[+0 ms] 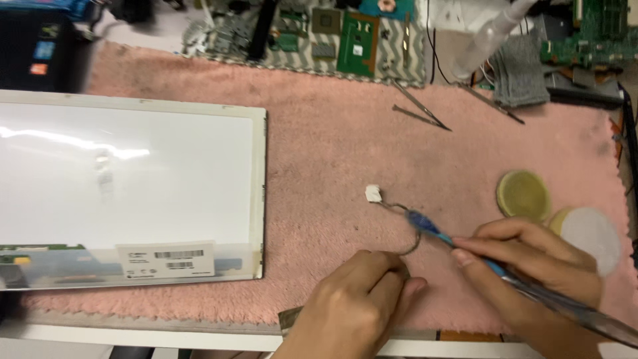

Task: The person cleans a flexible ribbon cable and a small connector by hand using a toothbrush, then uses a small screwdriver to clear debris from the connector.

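Observation:
My right hand (pixel 531 262) grips a slim tool with a blue tip (pixel 425 225), its point touching a thin looped cable (pixel 411 243) on the pink mat (pixel 332 146). That cable ends in a small white connector (pixel 373 193). My left hand (pixel 359 299) has its fingers curled down on the mat at the cable's near end; whether it pinches the cable is hidden. A white laptop screen panel (pixel 126 193) lies face down at the left.
Metal tweezers (pixel 420 112) lie at the back of the mat. A round green-yellow disc (pixel 523 194) and a white disc (pixel 590 233) sit at the right. Circuit boards (pixel 355 40) and parts crowd the far edge. A dark box (pixel 40 46) stands far left.

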